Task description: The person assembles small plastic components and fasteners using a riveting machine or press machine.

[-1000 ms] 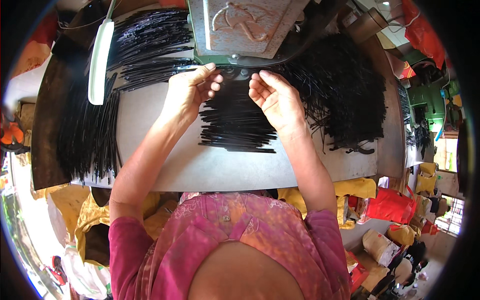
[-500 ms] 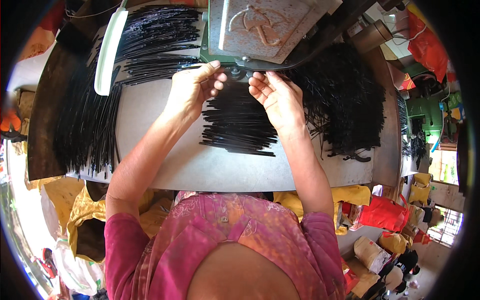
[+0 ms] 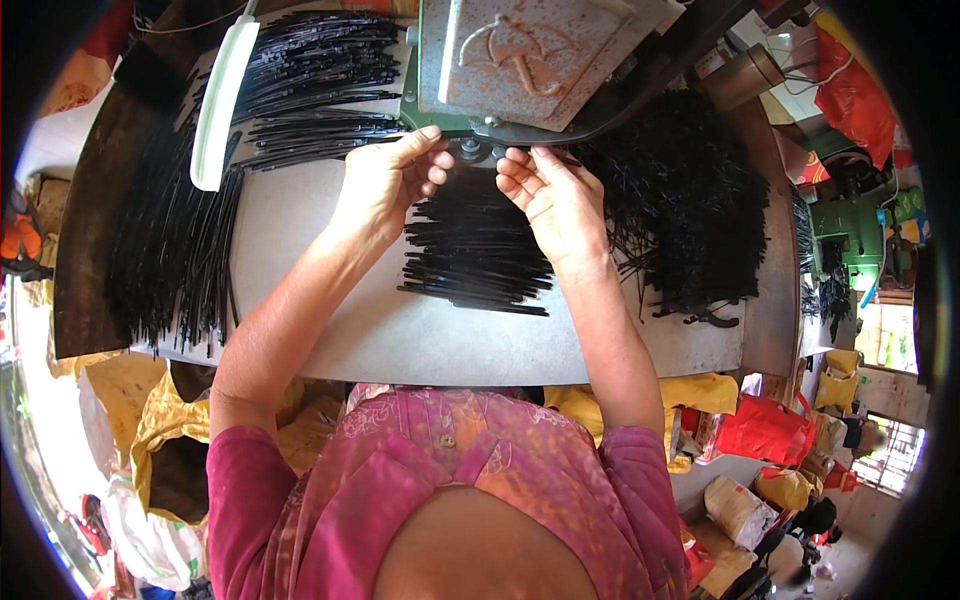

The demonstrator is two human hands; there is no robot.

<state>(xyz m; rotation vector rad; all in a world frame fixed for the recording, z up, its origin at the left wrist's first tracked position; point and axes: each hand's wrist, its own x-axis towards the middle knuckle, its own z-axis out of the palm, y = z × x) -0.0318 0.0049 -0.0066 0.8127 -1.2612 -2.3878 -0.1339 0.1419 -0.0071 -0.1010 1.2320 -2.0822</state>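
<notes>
My left hand (image 3: 395, 175) is raised to the front of a green machine (image 3: 420, 112), thumb and fingertips pinched on a thin black rod (image 3: 455, 134) just under the machine's rusty grey cover. Opposite it, my right hand (image 3: 555, 195) pinches at the right side of the same spot, its fingers curled in. The rod's far ends are hidden behind the fingers. Between the hands are small round metal parts (image 3: 470, 150) of the machine. Below them a stack of thin black rods (image 3: 480, 255) lies crosswise on the grey metal tabletop (image 3: 310, 220).
More black rods (image 3: 320, 70) are piled at the back left, and another bundle (image 3: 180, 260) lines the left edge. A tangled black heap (image 3: 690, 200) fills the right. A white lamp (image 3: 222, 105) hangs at left; a dark lever (image 3: 640, 95) slants above my right hand. Yellow sacks (image 3: 175, 440) stand below.
</notes>
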